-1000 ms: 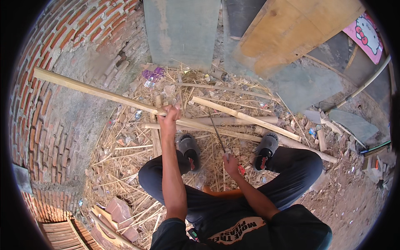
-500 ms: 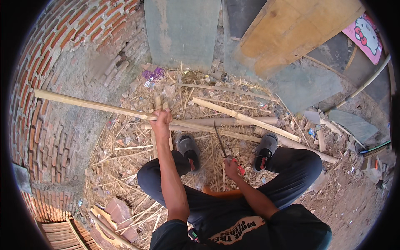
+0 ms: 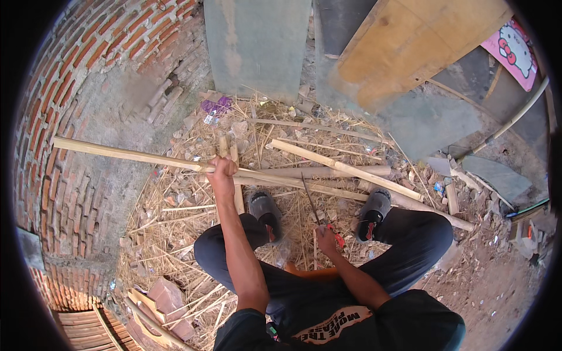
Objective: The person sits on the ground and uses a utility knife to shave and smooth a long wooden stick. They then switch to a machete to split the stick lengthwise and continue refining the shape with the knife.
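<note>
while left hand (image 3: 221, 174) is clamped on the long bamboo pole (image 3: 134, 155), right hand (image 3: 325, 237) grips a red-handled knife (image 3: 319, 213), blade up; hands well apart, over straw litter (image 3: 175, 228).

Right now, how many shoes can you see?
2. The left shoe sits on the straw below the long bamboo pole that the left hand grips. The right shoe is beyond the right hand holding a knife.
</note>
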`<state>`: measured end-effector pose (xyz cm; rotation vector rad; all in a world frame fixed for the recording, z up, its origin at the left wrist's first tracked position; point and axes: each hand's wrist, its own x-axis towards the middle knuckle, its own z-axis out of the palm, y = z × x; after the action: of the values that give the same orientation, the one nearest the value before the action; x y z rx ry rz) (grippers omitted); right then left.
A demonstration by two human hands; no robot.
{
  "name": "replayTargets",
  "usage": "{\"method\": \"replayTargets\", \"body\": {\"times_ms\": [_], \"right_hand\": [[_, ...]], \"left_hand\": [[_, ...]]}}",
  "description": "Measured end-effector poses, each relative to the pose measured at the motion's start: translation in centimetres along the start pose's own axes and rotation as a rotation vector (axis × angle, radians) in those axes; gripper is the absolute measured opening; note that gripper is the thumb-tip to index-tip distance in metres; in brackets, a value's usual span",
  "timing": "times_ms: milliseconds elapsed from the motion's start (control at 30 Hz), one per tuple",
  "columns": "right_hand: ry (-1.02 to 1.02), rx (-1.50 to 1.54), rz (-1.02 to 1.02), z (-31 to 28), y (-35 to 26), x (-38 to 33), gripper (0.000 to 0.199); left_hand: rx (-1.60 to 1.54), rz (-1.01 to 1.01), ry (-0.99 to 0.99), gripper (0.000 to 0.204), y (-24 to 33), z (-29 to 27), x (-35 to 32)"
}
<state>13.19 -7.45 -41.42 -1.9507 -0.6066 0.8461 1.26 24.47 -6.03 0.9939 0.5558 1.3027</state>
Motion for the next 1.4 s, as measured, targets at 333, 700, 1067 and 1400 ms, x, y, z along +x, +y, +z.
{"method": "replayTargets", "body": {"times_ms": [333,700,1067,1400], "right_hand": [[0.099,0.052,-0.199,-1.7,-7.8,0.8,0.045],[-0.174,0.727,0.241,-2.3,-8.2,2.2,0.027],[-0.18,0.261,0.211,-1.4,-3.1,3.1,0.029],[0.077,0.2,-0.16,-1.0,-8.2,3.0,0.036]], "left_hand": [[0.021,0.018,0.054,0.045,-0.6,-1.5,-0.5],[-0.102,0.001,0.002,0.047,0.1,-3.9,-1.5],[-0.084,0.07,0.078,0.046,-0.3,-5.6,-3.9],[-0.082,0.083,0.014,0.048,0.0,-6.2,-4.3]]}}
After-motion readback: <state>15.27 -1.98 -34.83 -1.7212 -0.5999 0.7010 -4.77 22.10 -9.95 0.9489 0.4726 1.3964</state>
